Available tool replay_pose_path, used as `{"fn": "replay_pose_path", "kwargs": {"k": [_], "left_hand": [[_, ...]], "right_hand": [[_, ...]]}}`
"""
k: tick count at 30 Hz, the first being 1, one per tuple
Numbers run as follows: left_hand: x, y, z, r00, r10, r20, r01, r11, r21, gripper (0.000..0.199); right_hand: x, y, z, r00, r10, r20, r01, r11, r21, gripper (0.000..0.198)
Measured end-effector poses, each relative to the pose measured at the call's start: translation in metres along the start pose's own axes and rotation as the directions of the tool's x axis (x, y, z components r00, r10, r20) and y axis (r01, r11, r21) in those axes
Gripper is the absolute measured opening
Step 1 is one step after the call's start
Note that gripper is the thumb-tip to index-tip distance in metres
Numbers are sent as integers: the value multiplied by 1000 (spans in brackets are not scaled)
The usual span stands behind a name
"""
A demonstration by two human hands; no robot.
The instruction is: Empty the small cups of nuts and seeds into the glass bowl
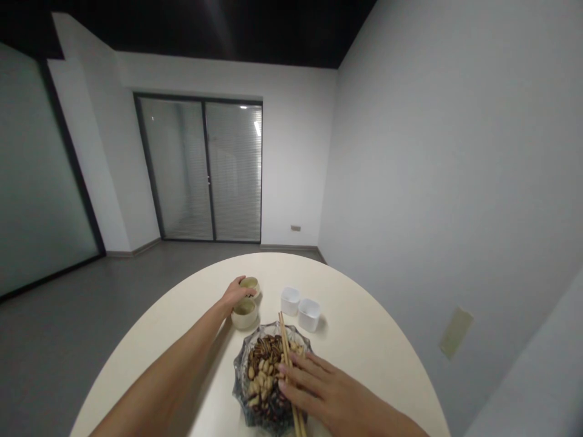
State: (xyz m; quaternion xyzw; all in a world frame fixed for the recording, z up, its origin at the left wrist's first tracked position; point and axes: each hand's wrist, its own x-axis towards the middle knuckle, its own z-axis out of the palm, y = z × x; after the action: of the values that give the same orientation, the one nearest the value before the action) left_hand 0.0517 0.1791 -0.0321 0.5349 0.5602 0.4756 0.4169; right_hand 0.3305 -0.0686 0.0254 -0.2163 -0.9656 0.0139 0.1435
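Two small pale green cups stand one behind the other at the far left of the round table. My left hand (237,292) grips the rear cup (251,283), its thumb across the near side of the rim. The front cup (245,314) sits just below that hand. Nearer me, a scalloped glass bowl (238,383) holds seeds and nuts (262,379) in separate groups. A pair of wooden chopsticks (285,340) lies across its right side. My right hand (314,385) rests over the chopsticks with fingers stretched out and touching them; its thumb is hidden.
Two white square containers (290,301) stand side by side beyond the bowl, right of the cups. The cream table (364,340) has a curved edge. A white wall (410,182) rises close on the right, and glass doors (204,170) are at the back.
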Motion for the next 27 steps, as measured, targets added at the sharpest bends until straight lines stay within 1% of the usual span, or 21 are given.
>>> {"fn": "replay_pose_path", "kwargs": {"k": [1,2,3,5,6,7,9,10,11,13,18,19,21,23,25,27], "left_hand": [[0,-1,0,1000,1,-3,-1,1000,-4,76],[0,-1,0,1000,2,-8,-2,1000,-7,74],[1,-2,1,1000,3,-13,-3,1000,-11,73],[1,-3,3,1000,7,-21,-7,1000,-16,71],[0,-3,4,1000,10,-23,-11,1000,-19,70],[0,-4,6,1000,14,-26,-15,1000,-21,70],[-1,-5,9,999,22,-30,-23,999,-24,71],[-2,-5,10,999,24,-32,-25,999,-26,72],[-2,-5,12,999,25,-32,-26,999,-27,73],[-2,-6,15,999,27,-31,-28,999,-32,75],[-3,-7,21,999,31,-32,-33,998,-57,76],[-3,-7,22,999,27,-30,-29,998,-64,76],[-5,-6,25,999,18,-29,-21,996,-83,74],[-6,-4,29,999,9,-35,-12,994,-106,70],[-7,-3,32,999,5,-39,-10,991,-132,63],[-9,-1,34,999,21,-33,-26,987,-161,53]], "right_hand": [[0,7,-7,999,35,-2,-35,999,30,70],[0,16,-10,994,102,-43,-100,994,44,71],[2,29,-9,974,201,-107,-197,979,46,67],[9,61,1,890,408,-203,-404,913,62,53],[15,78,9,843,490,-221,-484,871,82,50],[21,95,18,804,548,-229,-539,835,107,49],[34,122,34,752,624,-214,-605,782,153,49],[40,132,40,740,647,-185,-625,762,169,50],[46,139,44,722,668,-179,-643,744,182,51],[57,148,47,705,686,-180,-653,727,212,52],[79,159,50,720,672,-175,-625,737,259,51],[83,161,52,713,682,-163,-631,725,277,51],[92,165,59,683,717,-138,-655,685,318,52],[100,169,65,658,742,-128,-672,656,345,54],[106,172,71,647,753,-115,-674,636,376,57],[111,173,75,662,741,-113,-648,642,409,62]]}}
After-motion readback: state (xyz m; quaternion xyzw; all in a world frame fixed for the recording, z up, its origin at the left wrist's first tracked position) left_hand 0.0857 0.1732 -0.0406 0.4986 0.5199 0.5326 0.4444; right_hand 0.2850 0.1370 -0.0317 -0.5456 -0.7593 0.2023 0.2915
